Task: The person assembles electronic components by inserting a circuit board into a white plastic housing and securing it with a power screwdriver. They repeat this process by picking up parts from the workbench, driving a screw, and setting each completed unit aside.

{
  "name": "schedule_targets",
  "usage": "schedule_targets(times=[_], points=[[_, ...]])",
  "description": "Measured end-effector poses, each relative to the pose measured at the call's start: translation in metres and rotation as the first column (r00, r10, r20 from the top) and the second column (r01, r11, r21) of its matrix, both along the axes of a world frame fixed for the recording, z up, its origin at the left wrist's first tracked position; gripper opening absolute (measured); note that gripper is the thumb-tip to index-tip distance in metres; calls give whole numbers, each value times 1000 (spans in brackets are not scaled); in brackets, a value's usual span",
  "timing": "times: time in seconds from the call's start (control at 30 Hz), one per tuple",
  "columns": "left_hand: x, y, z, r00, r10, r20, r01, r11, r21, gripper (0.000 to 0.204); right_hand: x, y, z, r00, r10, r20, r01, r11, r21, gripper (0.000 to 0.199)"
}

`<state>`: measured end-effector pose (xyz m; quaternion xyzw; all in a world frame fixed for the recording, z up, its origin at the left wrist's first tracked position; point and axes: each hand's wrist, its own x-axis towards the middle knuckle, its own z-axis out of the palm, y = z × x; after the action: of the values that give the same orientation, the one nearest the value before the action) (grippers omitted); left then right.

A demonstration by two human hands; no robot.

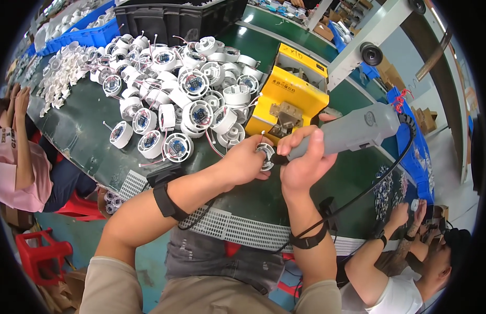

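Note:
In my left hand is a small round white plastic housing, its fingers closed on the rim near the table's middle. My right hand wraps round a grey electric screwdriver, tilted with its dark nose at the housing. Whether the bit touches a screw is hidden. Just beyond both hands stands a yellow screw feeder with a metal block at its front. To its left lies a heap of similar white housings, several with blue circuit boards and thin wires showing.
Small white plastic parts lie heaped at the far left, near a blue bin and a black crate. The screwdriver's black cable loops over the right side. Co-workers sit at both sides; a red stool stands lower left.

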<state>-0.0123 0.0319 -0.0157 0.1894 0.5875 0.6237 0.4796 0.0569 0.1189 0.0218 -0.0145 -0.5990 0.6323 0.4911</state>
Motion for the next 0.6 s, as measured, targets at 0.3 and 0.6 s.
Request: schedule_targets(times=[0.3, 0.6], points=[[0, -1, 8, 1000, 14, 10, -14, 1000, 7, 27, -5, -2, -6, 995, 95, 9, -96, 995, 31, 33], [-13, -37, 75, 766, -276, -580, 92, 941, -327, 37, 28, 27, 12, 990, 107, -96, -105, 994, 25, 37]])
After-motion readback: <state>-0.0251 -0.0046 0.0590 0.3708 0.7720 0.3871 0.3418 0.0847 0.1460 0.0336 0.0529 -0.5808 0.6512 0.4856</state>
